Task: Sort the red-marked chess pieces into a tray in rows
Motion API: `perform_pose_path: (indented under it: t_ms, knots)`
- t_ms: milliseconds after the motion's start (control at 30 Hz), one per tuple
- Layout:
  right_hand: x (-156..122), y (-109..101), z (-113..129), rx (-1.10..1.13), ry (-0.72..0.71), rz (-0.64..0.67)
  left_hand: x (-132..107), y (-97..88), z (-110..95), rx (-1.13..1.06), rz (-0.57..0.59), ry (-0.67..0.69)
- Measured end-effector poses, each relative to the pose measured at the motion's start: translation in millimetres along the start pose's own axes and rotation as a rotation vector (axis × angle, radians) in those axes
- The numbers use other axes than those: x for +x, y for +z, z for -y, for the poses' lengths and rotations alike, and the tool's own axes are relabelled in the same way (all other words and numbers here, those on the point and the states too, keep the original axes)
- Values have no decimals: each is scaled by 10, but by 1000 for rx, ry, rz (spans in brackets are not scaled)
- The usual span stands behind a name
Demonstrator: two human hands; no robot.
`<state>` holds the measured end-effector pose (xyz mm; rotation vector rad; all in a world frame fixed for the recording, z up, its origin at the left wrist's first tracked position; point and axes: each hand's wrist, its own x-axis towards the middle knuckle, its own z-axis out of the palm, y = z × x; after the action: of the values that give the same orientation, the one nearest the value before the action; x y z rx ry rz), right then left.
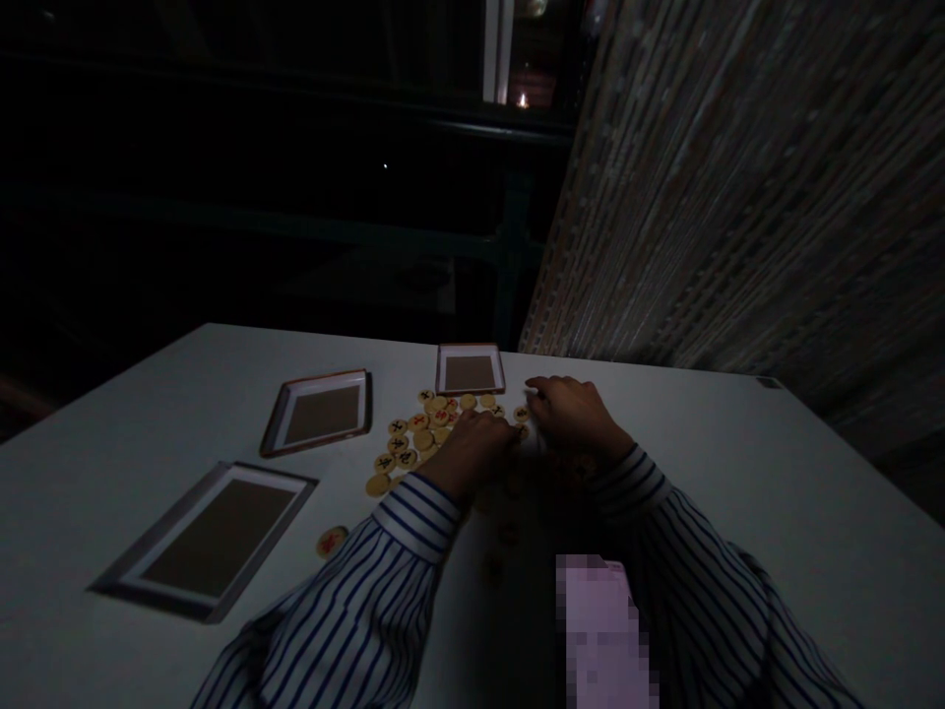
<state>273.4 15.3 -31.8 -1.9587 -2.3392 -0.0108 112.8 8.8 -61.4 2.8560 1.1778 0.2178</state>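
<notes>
Table [738, 473], left hand [479, 443], right hand [576, 414] palm-down on discs [420, 433]

The round wooden pieces [413, 433] carry red or black marks, too small and dim to read.

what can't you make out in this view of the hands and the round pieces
Head view: marks on the round pieces are too small and dim to read.
Head view: whether the left hand or right hand grips a piece; the hands' backs cover the grip.
Head view: pieces in the sleeves' shadow are nearly lost to darkness.
</notes>
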Motion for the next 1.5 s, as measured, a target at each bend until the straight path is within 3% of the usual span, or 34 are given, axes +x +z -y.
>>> perform_pose_path:
  t_ms: [367, 667, 867, 1500]
  knots:
    - [-15, -28, 10, 19, -8, -26, -34, -49, 76, -101, -15, -20]
    - [-33, -83, 48, 42, -6, -51, -101, -220, 287, -599, -135, -128]
    - [-45, -83, 52, 33, -27, -71, -115, -304, 297, -846, -100, -147]
    - [-56, -121, 119, 95, -161, -149, -104, -310, 309, -1112, -152, -405]
